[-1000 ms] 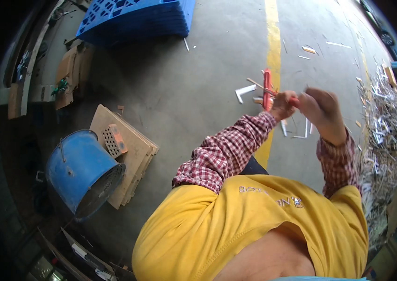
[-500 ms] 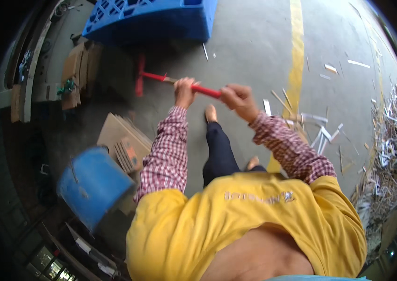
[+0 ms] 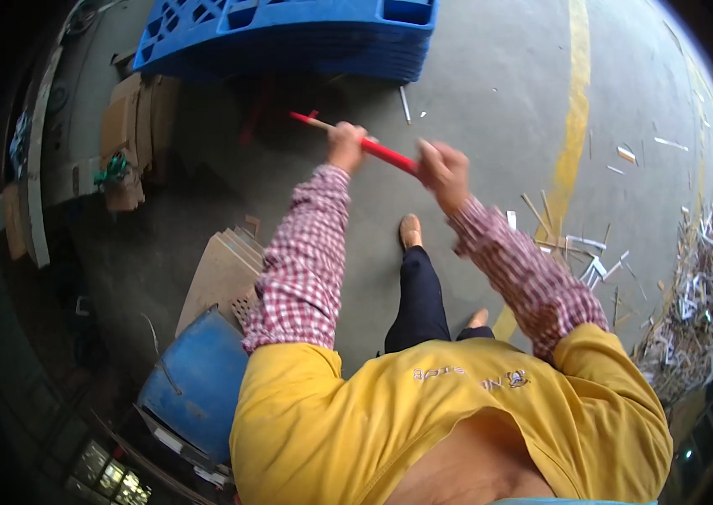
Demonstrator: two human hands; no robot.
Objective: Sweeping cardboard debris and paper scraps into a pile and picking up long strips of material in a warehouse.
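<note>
A long red and tan pole (image 3: 388, 156) runs slantwise in front of me. My left hand (image 3: 346, 146) is wrapped round its middle, and my right hand (image 3: 443, 172) grips the end nearer my right. The far part of the pole reaches into the shade beside the blue pallets; a dim red crosswise head shows faintly there, too dark to tell whether it has bristles. Both forearms wear red-and-white checked sleeves.
Stacked blue plastic pallets (image 3: 314, 46) stand ahead. Folded cardboard (image 3: 125, 126) leans at the left; a blue barrel (image 3: 196, 379) lies near flat cardboard sheets (image 3: 217, 273). Strips and scraps (image 3: 596, 268) litter the floor near a yellow line (image 3: 572, 126), with a shredded-scrap heap (image 3: 697, 295) at right.
Both hands and the pole have shifted slightly right. The pole's crosswise head, clearer before, is now dim in the shade. The pallets and barrel appear further right in view.
</note>
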